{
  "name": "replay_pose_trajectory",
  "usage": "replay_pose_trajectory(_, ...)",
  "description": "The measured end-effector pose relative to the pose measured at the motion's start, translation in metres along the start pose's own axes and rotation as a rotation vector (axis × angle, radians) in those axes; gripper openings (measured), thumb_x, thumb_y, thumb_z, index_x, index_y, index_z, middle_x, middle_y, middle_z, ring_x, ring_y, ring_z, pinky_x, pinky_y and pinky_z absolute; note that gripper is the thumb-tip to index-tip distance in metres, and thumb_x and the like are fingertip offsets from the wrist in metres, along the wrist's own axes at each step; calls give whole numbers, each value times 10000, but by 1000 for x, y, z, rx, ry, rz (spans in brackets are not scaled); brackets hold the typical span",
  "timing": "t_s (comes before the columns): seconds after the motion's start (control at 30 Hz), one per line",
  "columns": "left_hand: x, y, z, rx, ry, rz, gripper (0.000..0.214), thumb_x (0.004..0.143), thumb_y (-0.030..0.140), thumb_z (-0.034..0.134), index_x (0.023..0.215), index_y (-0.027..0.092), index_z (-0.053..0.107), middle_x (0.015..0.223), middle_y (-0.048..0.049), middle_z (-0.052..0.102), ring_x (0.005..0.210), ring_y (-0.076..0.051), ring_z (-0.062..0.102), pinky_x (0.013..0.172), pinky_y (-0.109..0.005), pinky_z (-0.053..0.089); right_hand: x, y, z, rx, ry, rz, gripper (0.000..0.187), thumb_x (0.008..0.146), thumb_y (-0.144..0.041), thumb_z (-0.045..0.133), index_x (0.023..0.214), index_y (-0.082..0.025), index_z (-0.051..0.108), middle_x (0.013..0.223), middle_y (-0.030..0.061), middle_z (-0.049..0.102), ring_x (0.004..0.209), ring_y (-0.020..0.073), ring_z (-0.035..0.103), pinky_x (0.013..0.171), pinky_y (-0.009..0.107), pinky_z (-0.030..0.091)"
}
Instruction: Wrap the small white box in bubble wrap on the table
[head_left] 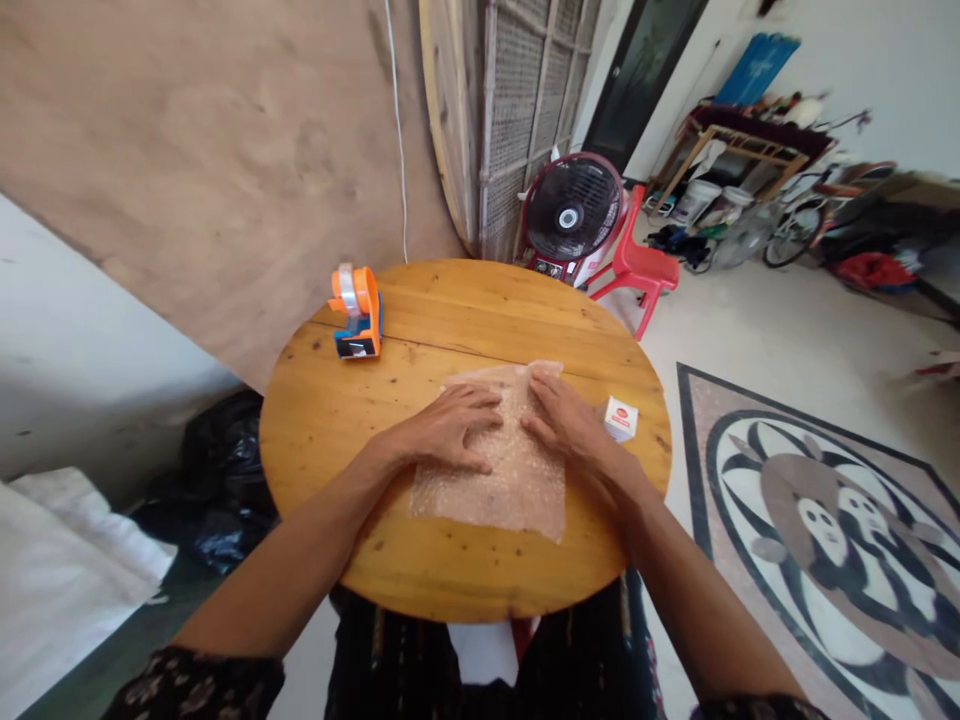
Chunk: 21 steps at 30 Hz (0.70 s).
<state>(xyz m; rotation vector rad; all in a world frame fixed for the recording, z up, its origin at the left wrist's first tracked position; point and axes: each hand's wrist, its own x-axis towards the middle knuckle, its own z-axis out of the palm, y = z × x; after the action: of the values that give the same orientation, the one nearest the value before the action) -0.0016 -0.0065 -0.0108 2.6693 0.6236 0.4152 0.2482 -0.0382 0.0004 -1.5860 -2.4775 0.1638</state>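
A sheet of clear bubble wrap (517,480) lies flat on a round wooden table (375,560). My left hand (450,428) rests palm down on its left half, fingers stretched out. My right hand (566,420) presses on its upper right part, fingers extended and flat. Just right of my right hand a small white box with a red label (621,418) stands on the table. An orange and blue tape dispenser (357,312) with a roll of clear tape sits at the table's far left.
A dark floor fan (571,215) and a red plastic chair (641,265) stand beyond the table. Black bags (225,470) lie left of it by a plywood wall. A patterned panda rug (832,530) covers the floor at right.
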Motion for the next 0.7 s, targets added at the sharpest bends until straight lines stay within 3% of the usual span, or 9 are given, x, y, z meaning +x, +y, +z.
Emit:
replay_pose_trajectory(0.17,-1,2,0,18,-22,-7,665,694,628,679,1187,186,611,1413,-150,460,1325,-326,375,1103,-448,276,-12,-21,-18,-79,-67,-18,606,863,-398,534,1345,-40,448,1446,226,408,1350,315,367,1111,464,316)
replay_pose_trajectory(0.33,-1,-1,2,22,-9,19,666,704,638,658,1194,190,605,1420,-147,447,1338,-336,354,1103,-465,261,-24,-42,-14,-105,-87,-88,656,850,-480,548,1340,-55,457,1432,213,432,1336,329,379,1088,483,335)
replay_pose_trajectory(0.53,0,-3,1,18,-45,7,704,681,640,677,1205,176,600,1413,-153,456,1343,-342,335,1111,-465,237,-40,-26,-9,-105,-94,-44,697,844,-552,535,1347,-75,461,1427,209,443,1297,347,435,1038,506,393)
replay_pose_trajectory(0.7,1,2,-4,10,-72,4,715,695,660,649,1223,180,592,1369,-154,490,1261,-340,409,1063,-455,280,-61,-17,-28,-116,30,-70,508,896,-401,511,1308,-103,504,1398,173,490,1293,299,452,1073,462,376)
